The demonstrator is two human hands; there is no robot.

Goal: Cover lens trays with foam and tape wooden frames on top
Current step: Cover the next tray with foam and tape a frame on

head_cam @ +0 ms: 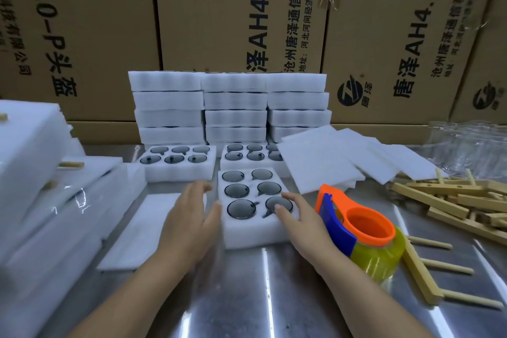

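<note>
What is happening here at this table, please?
A person is packing lenses at a metal table. Their left hand touches the left side of a white foam lens tray holding six lenses, and their right hand rests on its near right part. The tray has no foam cover yet. Foam sheets, wooden frames and a tape dispenser lie to the right, not in either hand.

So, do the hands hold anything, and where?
Nothing is gripped. The left hand touches the front lens tray at its left side; the right hand rests on its right top.
</note>
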